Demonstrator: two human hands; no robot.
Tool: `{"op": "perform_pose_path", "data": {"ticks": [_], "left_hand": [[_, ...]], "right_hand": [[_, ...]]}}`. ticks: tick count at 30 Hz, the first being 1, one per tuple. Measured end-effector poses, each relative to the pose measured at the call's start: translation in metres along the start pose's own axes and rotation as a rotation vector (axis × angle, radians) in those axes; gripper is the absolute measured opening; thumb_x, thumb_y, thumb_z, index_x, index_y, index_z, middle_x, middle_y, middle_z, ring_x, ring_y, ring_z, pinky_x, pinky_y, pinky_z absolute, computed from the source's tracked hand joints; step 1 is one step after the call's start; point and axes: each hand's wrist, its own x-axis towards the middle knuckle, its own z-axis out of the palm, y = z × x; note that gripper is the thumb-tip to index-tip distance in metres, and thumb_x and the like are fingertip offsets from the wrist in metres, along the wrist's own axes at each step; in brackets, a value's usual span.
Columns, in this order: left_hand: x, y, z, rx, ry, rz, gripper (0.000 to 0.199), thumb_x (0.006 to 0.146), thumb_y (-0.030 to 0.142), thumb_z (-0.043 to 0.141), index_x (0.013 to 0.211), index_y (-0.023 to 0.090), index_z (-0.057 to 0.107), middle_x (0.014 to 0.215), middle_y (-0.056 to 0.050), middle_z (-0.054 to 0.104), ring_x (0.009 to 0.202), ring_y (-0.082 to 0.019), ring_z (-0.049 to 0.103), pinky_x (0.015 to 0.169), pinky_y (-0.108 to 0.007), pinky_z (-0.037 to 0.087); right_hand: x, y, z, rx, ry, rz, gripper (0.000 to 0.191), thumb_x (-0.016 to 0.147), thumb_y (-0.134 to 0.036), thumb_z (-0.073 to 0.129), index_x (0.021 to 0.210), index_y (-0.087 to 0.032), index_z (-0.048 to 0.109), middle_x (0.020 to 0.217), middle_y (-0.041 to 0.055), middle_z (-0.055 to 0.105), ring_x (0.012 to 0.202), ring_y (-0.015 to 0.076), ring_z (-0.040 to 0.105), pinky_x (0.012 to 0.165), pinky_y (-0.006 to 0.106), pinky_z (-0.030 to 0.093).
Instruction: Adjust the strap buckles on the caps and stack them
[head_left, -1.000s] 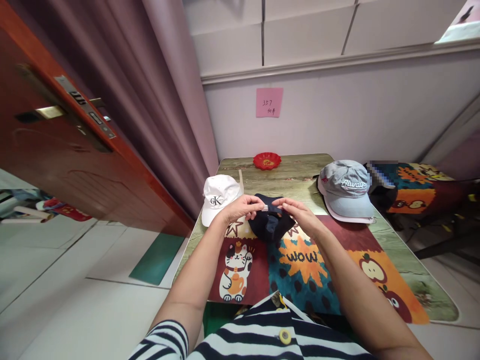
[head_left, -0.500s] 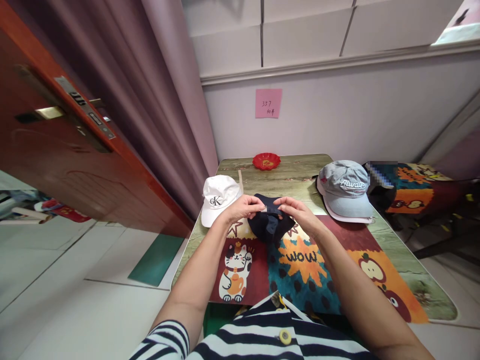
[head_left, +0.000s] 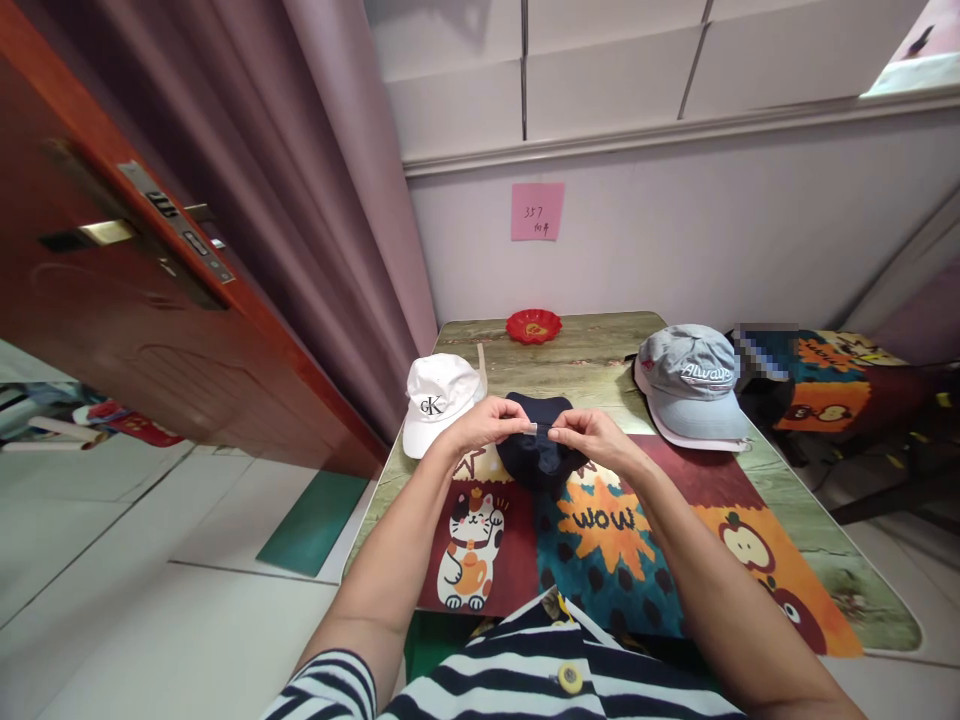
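A dark navy cap (head_left: pixel 538 468) lies on the patterned mat (head_left: pixel 517 560) in front of me. At the cap's adjusting strap, my left hand (head_left: pixel 489 424) pinches close to a small silvery buckle (head_left: pixel 529 429). My right hand (head_left: pixel 594 436) is closed in a pinch on the strap from the other side, fingertips a short way from the buckle. Just left of my left hand sits a white cap (head_left: pixel 441 395) with black letters. Farther right, a light blue cap (head_left: pixel 688 375) rests on top of a pinkish one.
A red scalloped dish (head_left: pixel 533 326) stands at the back of the wood-patterned table (head_left: pixel 600 345). A pink note (head_left: pixel 537 211) is stuck on the wall behind. To the left are a curtain (head_left: pixel 352 200) and a brown door (head_left: pixel 112 300). Another table (head_left: pixel 825 410) is at right.
My right hand has come lower and closer to my left hand, its fingers now pinched together near the buckle. The other caps stay in place; the view tilted slightly.
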Motion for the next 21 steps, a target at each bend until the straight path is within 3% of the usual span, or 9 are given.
{"op": "perform_pose_path", "data": {"ticks": [4, 8, 12, 14, 17, 21], "left_hand": [[-0.005, 0.004, -0.002, 0.101, 0.006, 0.047, 0.031, 0.082, 0.046, 0.071, 0.077, 0.015, 0.070, 0.065, 0.001, 0.057, 0.057, -0.010, 0.046, 0.056, -0.024, 0.037], [-0.005, -0.001, -0.010, 0.219, 0.002, 0.215, 0.024, 0.086, 0.041, 0.070, 0.081, 0.017, 0.075, 0.090, -0.005, 0.069, 0.085, -0.017, 0.062, 0.081, -0.027, 0.047], [-0.005, -0.010, -0.017, 0.263, -0.030, 0.250, 0.019, 0.081, 0.038, 0.077, 0.078, 0.019, 0.075, 0.104, -0.007, 0.071, 0.102, -0.020, 0.063, 0.096, -0.031, 0.044], [-0.005, -0.014, -0.018, 0.226, -0.073, 0.188, 0.021, 0.081, 0.038, 0.077, 0.079, 0.018, 0.074, 0.095, -0.005, 0.071, 0.094, -0.018, 0.063, 0.089, -0.030, 0.046], [-0.004, -0.016, -0.019, 0.116, -0.099, 0.051, 0.028, 0.083, 0.044, 0.074, 0.081, 0.016, 0.070, 0.074, 0.000, 0.063, 0.068, -0.012, 0.055, 0.066, -0.024, 0.043], [-0.001, 0.001, -0.024, -0.045, -0.070, -0.016, 0.036, 0.082, 0.050, 0.075, 0.078, 0.015, 0.065, 0.061, 0.004, 0.050, 0.054, -0.008, 0.042, 0.052, -0.021, 0.032]], "right_hand": [[-0.005, -0.003, -0.001, -0.044, -0.030, -0.032, 0.040, 0.085, -0.058, 0.067, 0.078, -0.018, 0.065, 0.054, -0.0070, 0.044, 0.043, 0.0073, 0.038, 0.040, 0.020, 0.032], [-0.010, -0.005, -0.012, -0.114, -0.148, -0.072, 0.040, 0.083, -0.055, 0.072, 0.098, -0.018, 0.071, 0.074, -0.0014, 0.061, 0.058, 0.0104, 0.050, 0.053, 0.022, 0.041], [-0.014, -0.002, -0.024, -0.285, -0.157, -0.099, 0.036, 0.085, -0.053, 0.070, 0.087, -0.017, 0.075, 0.078, 0.0027, 0.068, 0.068, 0.0144, 0.056, 0.062, 0.025, 0.044], [-0.013, 0.002, -0.026, -0.275, -0.166, -0.087, 0.038, 0.088, -0.053, 0.067, 0.083, -0.017, 0.075, 0.072, 0.0020, 0.065, 0.066, 0.0142, 0.056, 0.061, 0.025, 0.043], [-0.009, 0.005, -0.027, -0.153, -0.154, -0.048, 0.041, 0.088, -0.056, 0.065, 0.081, -0.017, 0.072, 0.064, -0.0007, 0.059, 0.059, 0.0127, 0.053, 0.058, 0.025, 0.042], [-0.004, -0.013, -0.036, 0.019, -0.139, -0.056, 0.044, 0.088, -0.060, 0.066, 0.081, -0.016, 0.070, 0.062, -0.0022, 0.056, 0.055, 0.0110, 0.050, 0.055, 0.024, 0.042]]}}
